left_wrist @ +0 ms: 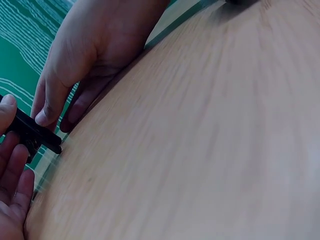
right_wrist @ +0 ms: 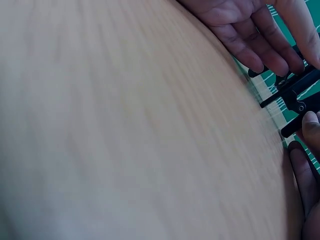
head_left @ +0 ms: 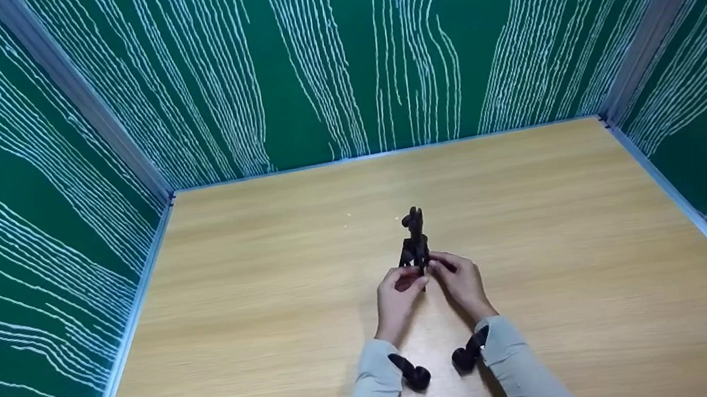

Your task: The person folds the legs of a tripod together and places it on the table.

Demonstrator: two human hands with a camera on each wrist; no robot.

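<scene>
A black mini tripod, with slim legs and a small knob on its left side, stands over the middle of the table. My left hand pinches its near lower part between thumb and fingers. From the other side, my right hand pinches the tripod close to the left fingertips. In the right wrist view, the tripod's legs spread from a hinge with a screw, and the right thumb lies on one leg. The left wrist view shows a dark leg between the two hands; the rest is cut off.
A light wood table lies beneath. Green panels with white wavy lines rise at the back and sides, with metal posts at the corners. Black wrist-worn devices sit on both sleeves. Tiny pale specks dot the tabletop beyond the tripod.
</scene>
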